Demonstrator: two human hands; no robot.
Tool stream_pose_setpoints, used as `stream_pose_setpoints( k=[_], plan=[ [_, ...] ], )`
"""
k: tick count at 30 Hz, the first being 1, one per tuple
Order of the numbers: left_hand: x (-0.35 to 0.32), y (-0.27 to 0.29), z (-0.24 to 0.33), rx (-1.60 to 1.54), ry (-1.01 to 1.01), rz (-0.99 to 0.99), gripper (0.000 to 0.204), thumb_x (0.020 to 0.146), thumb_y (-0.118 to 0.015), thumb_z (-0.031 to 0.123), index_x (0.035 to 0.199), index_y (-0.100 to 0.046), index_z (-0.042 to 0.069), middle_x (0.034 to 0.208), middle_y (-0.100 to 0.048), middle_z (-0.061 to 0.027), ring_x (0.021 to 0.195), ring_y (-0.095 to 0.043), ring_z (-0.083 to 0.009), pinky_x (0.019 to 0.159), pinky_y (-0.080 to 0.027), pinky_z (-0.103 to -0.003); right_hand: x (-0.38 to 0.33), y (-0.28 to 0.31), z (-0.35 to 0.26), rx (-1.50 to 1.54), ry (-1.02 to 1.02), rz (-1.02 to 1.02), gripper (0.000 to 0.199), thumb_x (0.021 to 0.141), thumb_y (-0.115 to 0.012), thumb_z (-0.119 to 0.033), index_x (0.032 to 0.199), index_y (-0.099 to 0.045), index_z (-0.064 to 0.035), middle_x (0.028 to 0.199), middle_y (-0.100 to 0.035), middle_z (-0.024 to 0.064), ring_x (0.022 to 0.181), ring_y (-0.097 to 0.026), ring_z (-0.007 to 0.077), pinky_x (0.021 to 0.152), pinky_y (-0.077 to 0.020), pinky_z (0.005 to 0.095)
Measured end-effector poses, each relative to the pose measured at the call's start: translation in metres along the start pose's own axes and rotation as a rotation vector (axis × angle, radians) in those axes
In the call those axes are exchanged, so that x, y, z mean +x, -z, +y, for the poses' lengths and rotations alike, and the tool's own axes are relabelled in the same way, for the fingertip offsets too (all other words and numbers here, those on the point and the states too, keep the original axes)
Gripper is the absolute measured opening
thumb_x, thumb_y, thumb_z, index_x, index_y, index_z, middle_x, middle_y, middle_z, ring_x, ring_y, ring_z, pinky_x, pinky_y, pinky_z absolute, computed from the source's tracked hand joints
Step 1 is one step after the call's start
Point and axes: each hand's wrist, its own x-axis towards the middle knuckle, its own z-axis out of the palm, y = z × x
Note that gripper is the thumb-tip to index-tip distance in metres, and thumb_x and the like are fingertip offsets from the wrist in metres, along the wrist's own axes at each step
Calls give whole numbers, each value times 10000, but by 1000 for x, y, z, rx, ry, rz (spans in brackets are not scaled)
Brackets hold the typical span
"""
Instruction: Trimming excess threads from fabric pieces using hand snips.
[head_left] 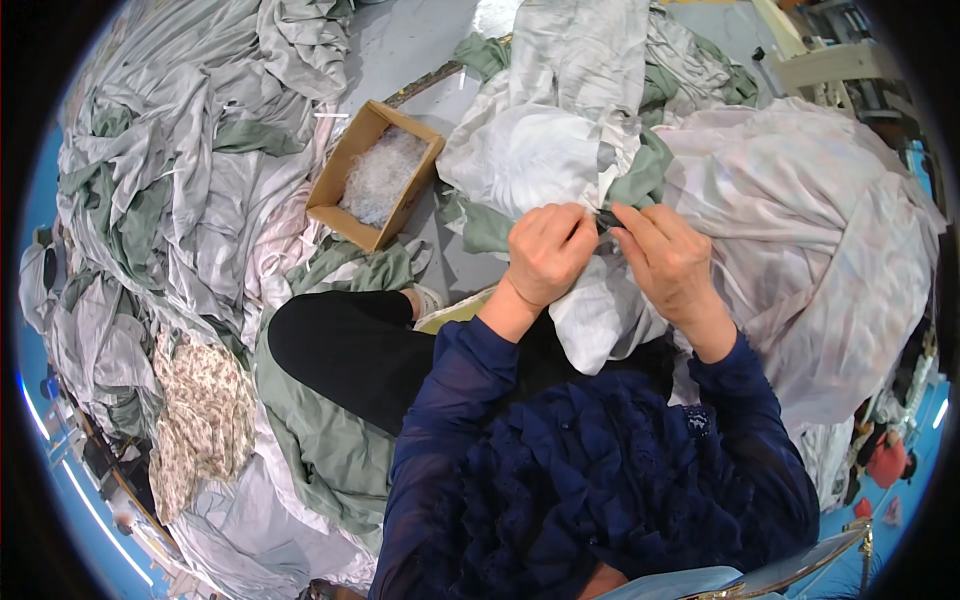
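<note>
My left hand (545, 250) is closed in a pinch on the edge of a white and green cloth (545, 160), which hangs down over my lap. Right beside it, the fingertips of my right hand (668, 262) are pinched at the same edge, below a folded green part (640, 172). The two hands nearly touch. Something small and dark shows between the fingertips, too small to name. Part of the white cloth (592, 315) drops below my hands.
An open cardboard box (425, 165) holding a clear, tangled plastic-like heap (382, 178) stands to the left on the grey table (470, 275). Grey and green fabric (200, 110) piles up at left, a speckled cloth (203, 420) below it. Pale fabric (810, 240) is heaped at right.
</note>
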Motion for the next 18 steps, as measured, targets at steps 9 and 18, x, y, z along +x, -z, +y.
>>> stream_pose_setpoints(
  k=[9, 18],
  plan=[
    [-2, -2, 1, -19, 33, 16, 173, 644, -667, 1, 811, -623, 20, 813, -605, -70, 646, -604, -235, 554, -468, -331, -5, -5, 5, 106, -73, -12, 210, 831, -727, -62, 1037, -701, -37, 818, -628, 95, 611, -607, 251, 541, -480, 342],
    [-4, -5, 2, -7, 44, 12, 152, 678, -667, -13, 820, -624, 20, 824, -618, -79, 650, -615, -239, 554, -473, -332, -10, -12, 11, 211, -113, 5, 221, 817, -730, -26, 1037, -704, -28, 794, -620, 106, 613, -603, 256, 545, -473, 341]
  ],
)
